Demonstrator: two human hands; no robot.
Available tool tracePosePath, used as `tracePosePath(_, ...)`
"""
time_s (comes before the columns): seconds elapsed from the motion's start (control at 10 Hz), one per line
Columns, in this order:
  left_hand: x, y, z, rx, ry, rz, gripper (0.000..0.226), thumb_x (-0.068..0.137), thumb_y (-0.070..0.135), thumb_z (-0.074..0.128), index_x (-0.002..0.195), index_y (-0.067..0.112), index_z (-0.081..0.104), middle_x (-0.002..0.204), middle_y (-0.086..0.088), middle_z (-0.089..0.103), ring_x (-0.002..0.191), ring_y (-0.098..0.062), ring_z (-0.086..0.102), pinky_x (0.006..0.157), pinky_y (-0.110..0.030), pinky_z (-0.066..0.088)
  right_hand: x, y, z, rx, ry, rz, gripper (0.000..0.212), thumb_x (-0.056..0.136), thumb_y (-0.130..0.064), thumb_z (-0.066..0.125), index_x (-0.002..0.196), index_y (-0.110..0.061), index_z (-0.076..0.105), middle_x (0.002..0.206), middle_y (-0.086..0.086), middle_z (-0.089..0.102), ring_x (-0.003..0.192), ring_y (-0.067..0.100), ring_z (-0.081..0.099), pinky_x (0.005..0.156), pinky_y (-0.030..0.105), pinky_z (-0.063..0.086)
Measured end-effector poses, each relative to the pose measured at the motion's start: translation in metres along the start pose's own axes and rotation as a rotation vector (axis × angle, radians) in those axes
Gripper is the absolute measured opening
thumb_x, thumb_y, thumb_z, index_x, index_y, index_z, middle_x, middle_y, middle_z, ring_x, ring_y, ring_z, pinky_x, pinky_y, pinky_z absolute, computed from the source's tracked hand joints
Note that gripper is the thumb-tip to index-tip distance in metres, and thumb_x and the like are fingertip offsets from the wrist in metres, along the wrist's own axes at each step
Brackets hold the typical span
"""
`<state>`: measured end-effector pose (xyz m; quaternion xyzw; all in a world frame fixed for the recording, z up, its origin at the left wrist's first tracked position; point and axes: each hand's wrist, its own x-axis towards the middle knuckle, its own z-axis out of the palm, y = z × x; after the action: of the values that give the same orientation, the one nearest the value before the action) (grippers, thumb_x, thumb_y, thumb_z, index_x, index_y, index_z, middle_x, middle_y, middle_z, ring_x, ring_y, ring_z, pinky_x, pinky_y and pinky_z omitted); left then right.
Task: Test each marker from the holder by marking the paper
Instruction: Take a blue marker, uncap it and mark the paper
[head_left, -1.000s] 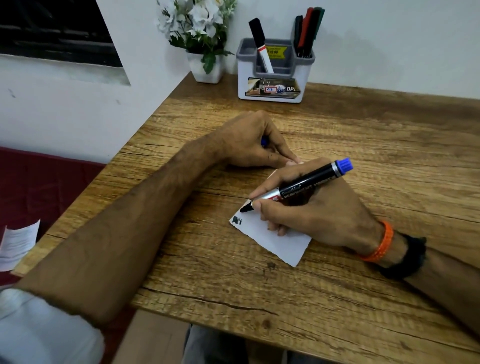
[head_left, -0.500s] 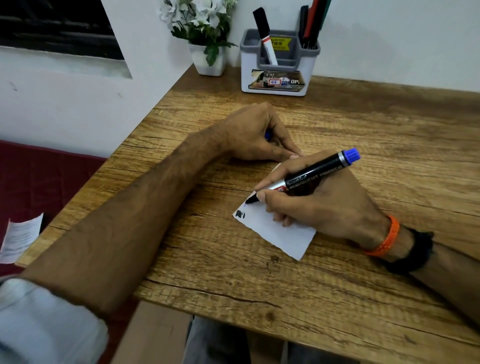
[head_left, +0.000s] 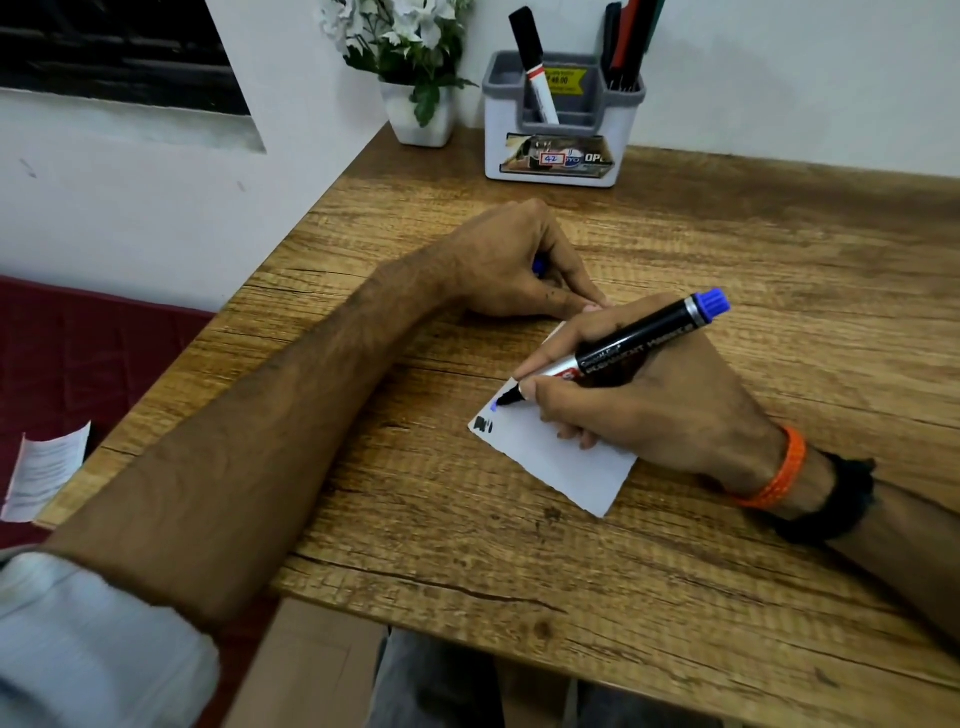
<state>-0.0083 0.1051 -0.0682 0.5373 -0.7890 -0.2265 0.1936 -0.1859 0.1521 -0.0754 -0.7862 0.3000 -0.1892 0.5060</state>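
A small white paper (head_left: 561, 462) lies on the wooden table (head_left: 753, 249). It carries a black mark near its left corner and a fresh blue mark just above that. My right hand (head_left: 644, 400) grips a black marker with a blue end (head_left: 639, 343), its tip touching the paper at the blue mark. My left hand (head_left: 514, 265) rests on the table behind the paper with fingers curled round a blue cap (head_left: 538, 266), fingertips at the paper's far corner. The grey and white holder (head_left: 561, 119) stands at the back wall with a black marker (head_left: 532, 62) and several others.
A white pot of white flowers (head_left: 410, 57) stands left of the holder in the corner. The table's left edge runs beside a dark red surface with a printed slip of paper (head_left: 47, 467). The table's near edge is below my forearms.
The marker tip has come down onto the paper and left a blue mark above the black one. The camera view has shifted slightly; my left hand has stayed put.
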Motion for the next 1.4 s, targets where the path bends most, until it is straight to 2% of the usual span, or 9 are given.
tracePosePath(0.2,0.0,-0.002,0.002,-0.005,0.014,-0.01,0.017,0.079,0.04,0.074,0.096,0.042,0.072,0.092,0.0,0.076,0.087,-0.019,0.069,0.082,-0.048,0.055,-0.001,0.002,-0.002,0.006,0.011,-0.023,0.008,0.081,-0.016,0.071,0.076,-0.021,0.07,0.051,-0.013,0.065,0.045,0.0,0.062,0.043,0.007,0.042)
tracePosePath(0.3,-0.001,-0.002,0.002,-0.005,0.017,-0.009,0.017,0.077,0.045,0.073,0.094,0.046,0.071,0.09,0.003,0.076,0.086,-0.019,0.069,0.082,-0.046,0.055,-0.001,0.005,-0.001,0.058,0.054,-0.052,0.007,0.08,-0.013,0.074,0.075,-0.018,0.073,0.055,-0.007,0.068,0.049,0.007,0.067,0.045,0.017,0.049)
tracePosePath(0.4,0.0,-0.002,0.002,-0.002,0.016,-0.009,0.017,0.079,0.038,0.074,0.095,0.044,0.071,0.091,0.002,0.076,0.087,-0.018,0.068,0.083,-0.046,0.055,0.003,0.008,0.0,-0.008,-0.008,0.018,0.003,0.076,-0.025,0.067,0.074,-0.026,0.068,0.049,-0.016,0.064,0.042,-0.003,0.06,0.04,0.007,0.04)
tracePosePath(0.5,0.0,-0.002,0.001,0.0,0.005,-0.005,0.015,0.079,0.039,0.073,0.09,0.049,0.069,0.092,0.003,0.076,0.088,-0.018,0.068,0.083,-0.047,0.055,0.002,0.007,-0.002,0.041,0.044,-0.037,0.007,0.08,-0.014,0.073,0.075,-0.019,0.073,0.054,-0.01,0.067,0.047,0.004,0.065,0.043,0.014,0.046)
tracePosePath(0.6,0.0,-0.002,0.001,-0.007,-0.001,0.009,0.014,0.077,0.043,0.072,0.089,0.049,0.069,0.091,0.002,0.076,0.088,-0.018,0.068,0.083,-0.048,0.055,0.001,0.007,-0.002,0.017,0.034,-0.025,0.006,0.08,-0.017,0.072,0.075,-0.021,0.072,0.052,-0.013,0.066,0.045,0.001,0.063,0.042,0.011,0.044)
tracePosePath(0.7,0.0,-0.001,0.001,-0.013,0.0,0.013,0.015,0.072,0.052,0.068,0.087,0.052,0.069,0.09,0.004,0.076,0.087,-0.018,0.069,0.082,-0.047,0.055,0.0,0.008,-0.004,0.038,0.059,-0.052,0.006,0.079,-0.014,0.074,0.076,-0.018,0.074,0.056,-0.008,0.069,0.048,0.007,0.066,0.044,0.017,0.049)
tracePosePath(1.0,0.001,-0.005,0.001,-0.011,-0.003,0.023,0.013,0.079,0.04,0.072,0.089,0.049,0.07,0.091,-0.002,0.076,0.087,-0.019,0.068,0.082,-0.048,0.055,0.0,0.006,-0.006,0.066,0.117,-0.08,0.009,0.078,-0.007,0.078,0.074,-0.016,0.075,0.063,0.0,0.072,0.054,0.016,0.07,0.047,0.03,0.055)
tracePosePath(1.2,0.001,-0.006,0.002,-0.012,0.003,0.0,0.018,0.08,0.033,0.073,0.098,0.034,0.075,0.091,-0.003,0.076,0.086,-0.02,0.068,0.081,-0.048,0.055,0.0,0.008,-0.009,0.043,0.096,-0.094,0.002,0.078,-0.013,0.074,0.079,-0.014,0.075,0.058,-0.005,0.07,0.046,0.003,0.063,0.042,0.017,0.048)
tracePosePath(1.4,-0.002,0.0,0.004,-0.018,0.03,-0.004,0.023,0.073,0.024,0.065,0.091,0.035,0.076,0.083,0.001,0.076,0.077,-0.018,0.068,0.076,-0.048,0.056,0.004,0.008,-0.016,0.321,0.203,-0.114,0.01,0.084,0.004,0.067,0.079,-0.001,0.073,0.059,0.008,0.066,0.044,0.01,0.056,0.042,0.019,0.041)
